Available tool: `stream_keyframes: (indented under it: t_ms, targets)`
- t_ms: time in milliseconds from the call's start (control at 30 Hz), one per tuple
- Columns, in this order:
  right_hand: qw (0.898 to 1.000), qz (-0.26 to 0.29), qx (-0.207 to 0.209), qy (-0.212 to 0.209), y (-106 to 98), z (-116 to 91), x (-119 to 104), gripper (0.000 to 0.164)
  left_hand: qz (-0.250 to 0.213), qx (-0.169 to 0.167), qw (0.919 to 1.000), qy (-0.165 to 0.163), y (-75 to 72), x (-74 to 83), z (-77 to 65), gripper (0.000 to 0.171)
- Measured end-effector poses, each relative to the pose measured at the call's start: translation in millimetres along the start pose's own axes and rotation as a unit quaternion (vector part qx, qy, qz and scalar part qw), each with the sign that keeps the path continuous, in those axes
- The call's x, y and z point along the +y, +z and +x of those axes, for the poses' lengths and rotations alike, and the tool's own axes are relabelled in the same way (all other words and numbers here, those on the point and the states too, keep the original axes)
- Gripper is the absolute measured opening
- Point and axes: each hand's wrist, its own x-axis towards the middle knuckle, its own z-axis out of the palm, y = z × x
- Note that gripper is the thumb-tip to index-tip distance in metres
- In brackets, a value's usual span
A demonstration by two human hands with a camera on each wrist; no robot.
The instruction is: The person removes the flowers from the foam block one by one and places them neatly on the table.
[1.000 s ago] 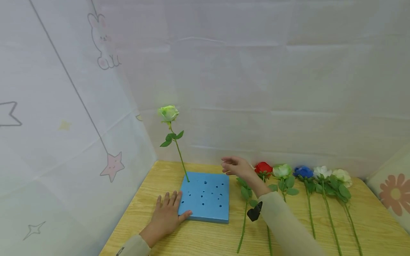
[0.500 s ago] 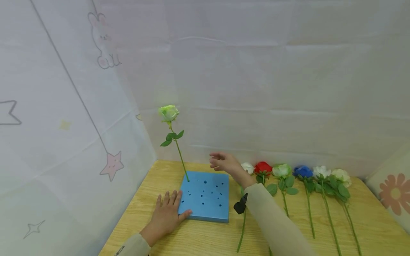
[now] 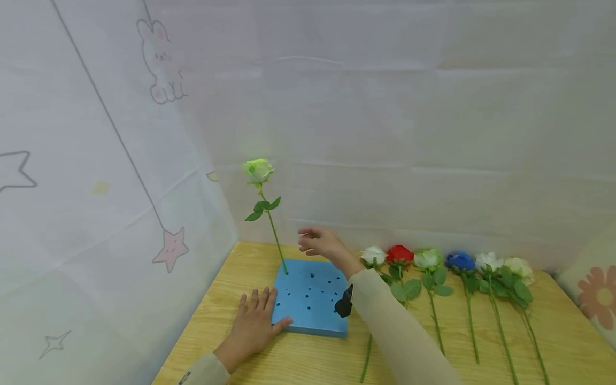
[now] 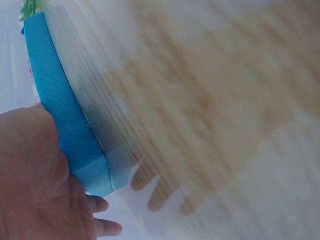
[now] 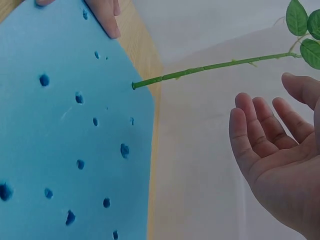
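Observation:
A pale green rose (image 3: 259, 170) stands in a hole near the far left corner of the blue foam block (image 3: 313, 315), its stem leaning a little to the left. My left hand (image 3: 252, 326) lies spread along the block's left edge, thumb at the front corner. Above the block's far edge hovers my right hand (image 3: 323, 245), fingers loosely bent and holding nothing. In the right wrist view the rose's green stem (image 5: 200, 69) runs close by the right hand (image 5: 280, 150), apart from its fingers. The left wrist view shows the left palm (image 4: 35, 170) against the block's side.
To the right several roses lie in a row on the wooden table (image 3: 553, 321): white (image 3: 373, 255), red (image 3: 400, 253), light green (image 3: 428, 259), blue (image 3: 460, 261), white again and cream (image 3: 519, 270). Many holes dot the block. A cloth backdrop (image 3: 361, 133) rises behind the table.
My right hand has moved left, from beside the red rose to above the block's far edge, uncovering the near white rose. The left hand has stayed on the block.

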Motion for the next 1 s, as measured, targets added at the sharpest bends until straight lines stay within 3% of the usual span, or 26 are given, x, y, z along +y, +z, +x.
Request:
stream_keyframes:
  t_ms: [467, 1000]
  targets:
    - [1.000, -0.017, -0.002, 0.020, 31, 30, -1, 0.041, 0.001, -0.011, 0.9999, -0.007, 0.3, -1.2, 1.7, 0.097]
    - [0.998, -0.044, 0.027, 0.027, 54, 45, -2, 0.045, 0.000, 0.000, 1.0000, -0.002, -2.3, 1.1, 0.5, 0.094]
